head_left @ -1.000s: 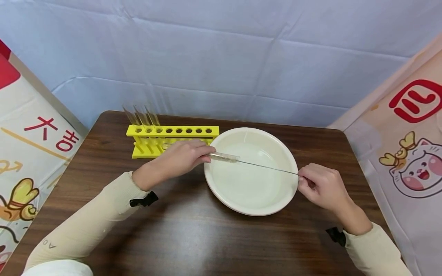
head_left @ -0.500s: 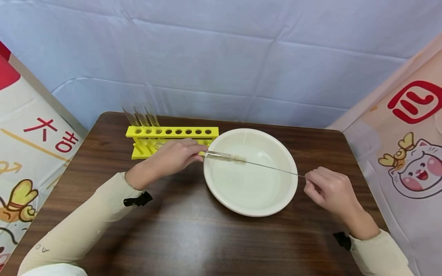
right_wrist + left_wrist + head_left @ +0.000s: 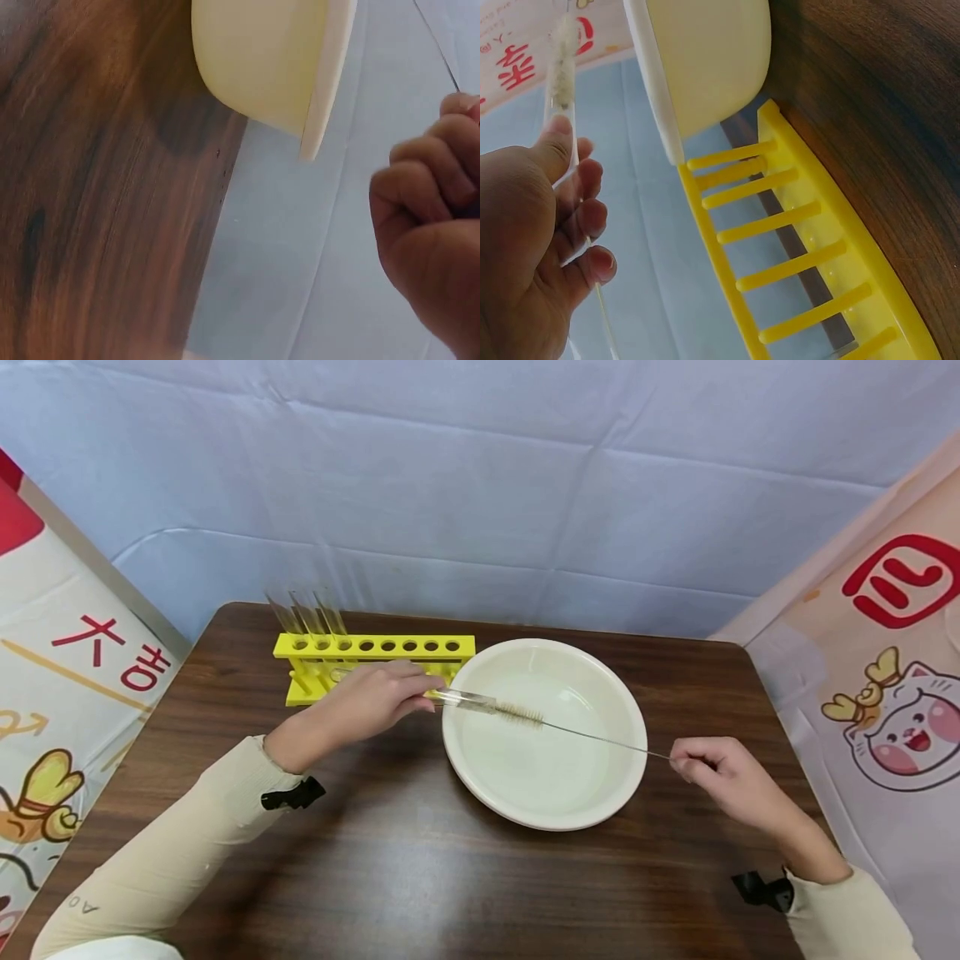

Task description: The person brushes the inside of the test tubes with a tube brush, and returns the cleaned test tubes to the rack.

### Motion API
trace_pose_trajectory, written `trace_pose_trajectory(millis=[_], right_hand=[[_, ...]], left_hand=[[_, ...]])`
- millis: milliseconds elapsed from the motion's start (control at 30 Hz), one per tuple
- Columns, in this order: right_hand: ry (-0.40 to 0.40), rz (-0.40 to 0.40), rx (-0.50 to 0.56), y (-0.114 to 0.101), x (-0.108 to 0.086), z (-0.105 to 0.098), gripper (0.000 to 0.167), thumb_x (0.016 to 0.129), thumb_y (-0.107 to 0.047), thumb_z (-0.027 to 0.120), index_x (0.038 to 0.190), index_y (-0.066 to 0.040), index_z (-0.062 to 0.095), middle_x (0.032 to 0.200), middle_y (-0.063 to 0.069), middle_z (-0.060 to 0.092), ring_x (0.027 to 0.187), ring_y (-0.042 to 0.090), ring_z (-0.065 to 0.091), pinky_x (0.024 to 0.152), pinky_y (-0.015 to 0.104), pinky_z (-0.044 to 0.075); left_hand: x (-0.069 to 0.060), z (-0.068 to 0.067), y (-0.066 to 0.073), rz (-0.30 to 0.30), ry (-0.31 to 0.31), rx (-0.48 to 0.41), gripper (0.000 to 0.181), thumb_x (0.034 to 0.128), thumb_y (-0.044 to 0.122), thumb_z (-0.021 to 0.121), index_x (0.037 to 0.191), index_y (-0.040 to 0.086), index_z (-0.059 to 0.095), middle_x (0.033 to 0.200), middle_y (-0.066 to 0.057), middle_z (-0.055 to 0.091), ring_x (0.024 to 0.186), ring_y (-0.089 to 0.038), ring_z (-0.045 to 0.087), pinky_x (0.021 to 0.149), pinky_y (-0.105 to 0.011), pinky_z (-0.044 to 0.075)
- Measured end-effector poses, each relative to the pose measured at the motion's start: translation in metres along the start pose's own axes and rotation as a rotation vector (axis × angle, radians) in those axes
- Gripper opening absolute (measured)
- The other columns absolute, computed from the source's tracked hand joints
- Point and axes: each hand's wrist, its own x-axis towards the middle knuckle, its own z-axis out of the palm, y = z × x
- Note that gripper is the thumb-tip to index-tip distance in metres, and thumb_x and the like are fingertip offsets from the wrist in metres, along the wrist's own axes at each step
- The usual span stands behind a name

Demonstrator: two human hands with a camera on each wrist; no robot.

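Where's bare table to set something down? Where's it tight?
Free: the table in front of the bowl, between left sleeve and right sleeve; back right too, between bowl, right hand and table edges.
Crowded: by the rack and bowl's left rim, where the left hand holds a test tube; the brush spans the bowl.

Head view looks down; closer wrist views share the bowl (image 3: pixel 712 60).

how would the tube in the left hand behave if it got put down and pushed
The tube would probably roll, being round and straight. With the brush partly inside, that roll might be checked. Its clear, thin wall suggests glass, so likely stiff and fragile.
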Motion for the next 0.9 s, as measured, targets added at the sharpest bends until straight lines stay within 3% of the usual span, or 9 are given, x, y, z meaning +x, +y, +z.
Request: trace_pose_trajectory(millis=[200,400,600,733,900], right_hand=[[-0.111,0.037,0.241,0.005,0.000,-0.011,0.039,0.090,0.025,0.037,0.074,-0.009,0.048,0.063,0.006,0.029,0.052,0.020,0.029,0.046,0.032,0.028],[-0.160,0.014,0.340,0.012,-0.005,-0.017,0.039,0.086,0.028,0.032,0.075,-0.006,0.047,0.064,0.007,0.028,0.051,0.022,0.025,0.043,0.033,0.024],[-0.114,0.015,0.476,0.025,-0.020,-0.029,0.040,0.082,0.030,0.024,0.082,-0.001,0.050,0.066,0.008,0.027,0.050,0.022,0.019,0.043,0.035,0.017],[-0.097,0.042,0.448,0.033,-0.027,-0.032,0.043,0.086,0.030,0.025,0.086,-0.003,0.053,0.067,0.008,0.026,0.051,0.022,0.019,0.044,0.036,0.018],[-0.083,0.119,0.281,0.034,-0.029,-0.029,0.040,0.090,0.026,0.032,0.083,-0.007,0.054,0.063,0.009,0.029,0.049,0.023,0.022,0.041,0.035,0.021]], left_hand=[[-0.001,-0.001,-0.001,0.025,0.030,-0.010,0.030,0.0954,0.024,0.072,0.121,0.010,0.072,0.103,-0.004,0.072,0.091,-0.020,0.070,0.077,-0.037,0.059],[-0.005,-0.002,-0.006,0.041,0.039,-0.008,0.030,0.0943,0.022,0.074,0.121,0.007,0.072,0.103,-0.004,0.072,0.092,-0.021,0.069,0.079,-0.038,0.058],[-0.016,-0.006,-0.020,-0.058,0.048,0.014,0.030,0.0945,0.016,0.074,0.123,0.005,0.071,0.104,-0.008,0.072,0.092,-0.025,0.068,0.077,-0.041,0.057],[-0.021,-0.007,-0.023,-0.093,0.037,0.019,0.031,0.0964,0.018,0.072,0.125,0.006,0.070,0.102,-0.007,0.070,0.089,-0.023,0.066,0.073,-0.040,0.057],[-0.018,-0.008,-0.022,-0.136,0.039,-0.004,0.031,0.0985,0.019,0.069,0.128,0.008,0.068,0.098,-0.005,0.067,0.085,-0.020,0.062,0.073,-0.038,0.054]])
